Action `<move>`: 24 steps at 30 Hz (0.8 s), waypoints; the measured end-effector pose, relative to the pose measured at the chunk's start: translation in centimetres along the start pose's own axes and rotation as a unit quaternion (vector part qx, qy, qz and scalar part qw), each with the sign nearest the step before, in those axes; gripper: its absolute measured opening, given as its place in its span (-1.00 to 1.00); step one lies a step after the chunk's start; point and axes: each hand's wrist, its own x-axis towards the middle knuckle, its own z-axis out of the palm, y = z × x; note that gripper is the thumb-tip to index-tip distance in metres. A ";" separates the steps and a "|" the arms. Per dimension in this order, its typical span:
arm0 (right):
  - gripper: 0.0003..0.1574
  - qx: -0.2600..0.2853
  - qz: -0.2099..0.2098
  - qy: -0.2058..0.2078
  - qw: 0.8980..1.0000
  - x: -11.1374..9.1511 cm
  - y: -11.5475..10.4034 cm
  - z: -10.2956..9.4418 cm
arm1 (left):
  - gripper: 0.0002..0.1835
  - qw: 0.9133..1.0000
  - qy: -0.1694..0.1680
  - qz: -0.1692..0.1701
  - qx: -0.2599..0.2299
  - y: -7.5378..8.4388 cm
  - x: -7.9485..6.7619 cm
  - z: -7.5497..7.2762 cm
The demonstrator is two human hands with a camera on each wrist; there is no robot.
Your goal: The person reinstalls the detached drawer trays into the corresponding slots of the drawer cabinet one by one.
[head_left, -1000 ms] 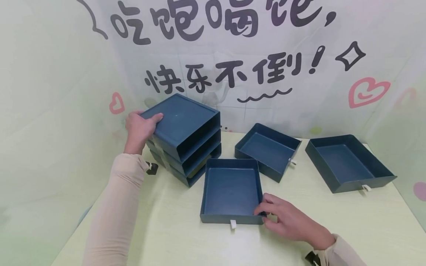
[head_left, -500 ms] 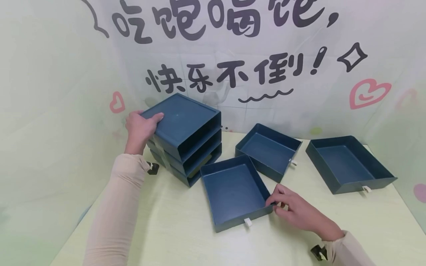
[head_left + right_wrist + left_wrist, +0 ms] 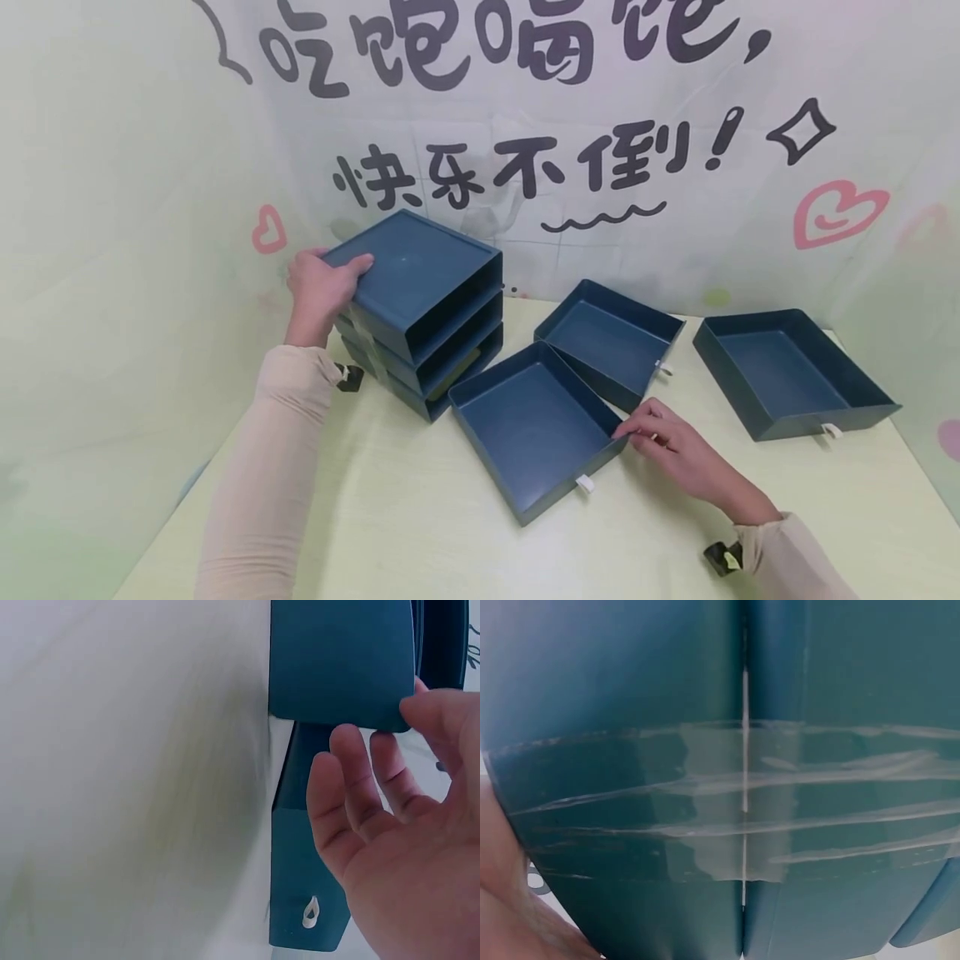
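Note:
On the left stands a dark blue drawer cabinet [image 3: 412,262] with stacked open slots. My left hand [image 3: 318,287] grips its upper back-left edge, thumb flat on top. Clear tape [image 3: 735,795] crosses the cabinet's side in the left wrist view. In front of it a matching drawer [image 3: 532,433] lies angled on the table, its white pull tab facing front right. My right hand [image 3: 682,450] pinches that drawer's right front corner. From the right wrist, the thumb lies at one edge of the drawer wall [image 3: 341,660], with other fingers loosely bent below.
A second blue drawer [image 3: 611,337] lies just behind the held one, close to its back corner. A third drawer [image 3: 795,367] sits at the far right. Behind them hangs a printed white sheet [image 3: 525,108] with dark lettering. The table [image 3: 420,517] is pale yellow.
My right hand has turned the front drawer counterclockwise, swinging its right front corner rightward and back. The left hand keeps its grip on the cabinet, which stays in place.

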 end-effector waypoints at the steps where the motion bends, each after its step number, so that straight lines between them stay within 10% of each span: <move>1: -0.68 0.002 0.010 0.001 1.000 -0.1 0.1 0.0 | -0.01 1.000 -0.001 0.000 0.001 0.0 0.0 0.1; 11: -0.48 0.013 0.094 0.026 0.995 -0.7 -0.8 0.3 | 0.00 1.000 -0.005 -0.004 0.007 0.1 -0.3 0.3; 24: -0.45 0.086 0.247 0.054 0.964 -2.5 -3.2 2.6 | 0.00 1.000 -0.009 -0.012 0.005 0.2 -0.3 0.2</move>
